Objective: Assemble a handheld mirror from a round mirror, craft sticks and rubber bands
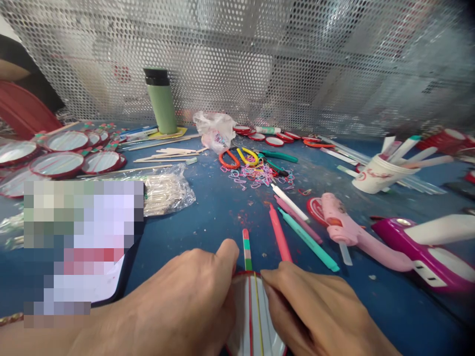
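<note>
Between my hands is a toy banjo [243, 316], a round red-rimmed piece with a pale face. Red and yellow bands run down that face, and a craft stick [247, 247] striped in pink, teal and green sticks out at its far side. My left hand [196, 291] is closed on the left rim, thumb on top. From the right, my right hand [315, 306] grips the rim with bent fingers; its fingertips are partly hidden. Just beyond lie a coral marker [279, 232], a teal marker [309, 240], a mauve marker [299, 219] and a white marker [291, 202].
Left are a phone [122, 267], bagged sticks [166, 193] and several red-rimmed discs [55, 164]. A green tumbler [162, 106] stands by the perforated metal screen [252, 59]. Loose rubber bands [256, 175] lie near pliers [280, 156]. Right are a pink glue gun [365, 242], magenta device [426, 247] and paper cup [382, 173].
</note>
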Motion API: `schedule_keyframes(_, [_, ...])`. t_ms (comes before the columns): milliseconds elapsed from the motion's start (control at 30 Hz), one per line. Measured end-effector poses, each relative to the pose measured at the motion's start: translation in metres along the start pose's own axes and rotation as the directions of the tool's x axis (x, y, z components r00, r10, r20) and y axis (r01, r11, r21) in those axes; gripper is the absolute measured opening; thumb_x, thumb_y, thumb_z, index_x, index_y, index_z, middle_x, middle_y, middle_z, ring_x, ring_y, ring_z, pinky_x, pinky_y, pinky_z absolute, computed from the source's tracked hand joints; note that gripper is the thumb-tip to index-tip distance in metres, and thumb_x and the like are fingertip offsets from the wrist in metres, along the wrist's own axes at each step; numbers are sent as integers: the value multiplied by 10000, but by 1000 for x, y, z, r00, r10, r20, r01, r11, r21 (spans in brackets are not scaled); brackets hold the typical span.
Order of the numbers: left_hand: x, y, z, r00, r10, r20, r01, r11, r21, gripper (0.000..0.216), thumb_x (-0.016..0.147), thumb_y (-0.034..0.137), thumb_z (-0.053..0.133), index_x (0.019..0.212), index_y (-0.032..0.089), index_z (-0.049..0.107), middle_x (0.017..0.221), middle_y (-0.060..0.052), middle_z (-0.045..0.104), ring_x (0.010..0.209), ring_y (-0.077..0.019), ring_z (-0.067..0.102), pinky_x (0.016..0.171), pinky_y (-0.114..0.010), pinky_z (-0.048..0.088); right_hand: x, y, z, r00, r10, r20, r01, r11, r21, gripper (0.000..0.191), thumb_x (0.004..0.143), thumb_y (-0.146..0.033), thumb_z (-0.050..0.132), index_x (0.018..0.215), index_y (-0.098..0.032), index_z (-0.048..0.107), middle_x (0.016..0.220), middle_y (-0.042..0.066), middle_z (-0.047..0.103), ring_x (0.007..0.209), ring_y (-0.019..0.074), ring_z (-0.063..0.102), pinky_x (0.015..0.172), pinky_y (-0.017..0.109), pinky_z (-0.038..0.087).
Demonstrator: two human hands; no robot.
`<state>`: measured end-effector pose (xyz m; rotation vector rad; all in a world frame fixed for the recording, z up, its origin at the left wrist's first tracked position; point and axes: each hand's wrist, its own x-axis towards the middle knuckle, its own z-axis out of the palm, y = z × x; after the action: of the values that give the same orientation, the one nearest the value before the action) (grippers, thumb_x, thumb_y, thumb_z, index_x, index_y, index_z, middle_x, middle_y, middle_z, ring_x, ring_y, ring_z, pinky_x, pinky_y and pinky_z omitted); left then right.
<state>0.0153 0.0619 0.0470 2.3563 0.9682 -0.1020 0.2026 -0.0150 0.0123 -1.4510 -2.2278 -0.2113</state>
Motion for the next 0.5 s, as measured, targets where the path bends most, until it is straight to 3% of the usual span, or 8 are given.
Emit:
schedule_keyframes(367, [2, 0, 1, 999, 15, -32, -15, 1000, -7, 139, 836, 111, 442, 927, 195, 505, 623, 17, 579, 476, -91, 492, 427, -206, 265, -2, 0, 2, 999, 33, 10, -33, 999, -5, 367, 966, -124, 379, 649, -201, 548, 561, 2, 552, 501, 112, 560, 549, 206, 512])
schedule_keyframes(500, [3, -1, -2, 1000, 22, 11, -22, 1000, 3, 155, 829, 106, 447, 940, 190, 515, 650, 8, 599, 485, -94, 505, 431, -208, 280, -1, 0, 2, 999, 26, 25, -26, 1000, -11, 368, 963, -114, 380, 640, -200, 534, 571, 2, 552, 510, 110, 563, 556, 205, 509])
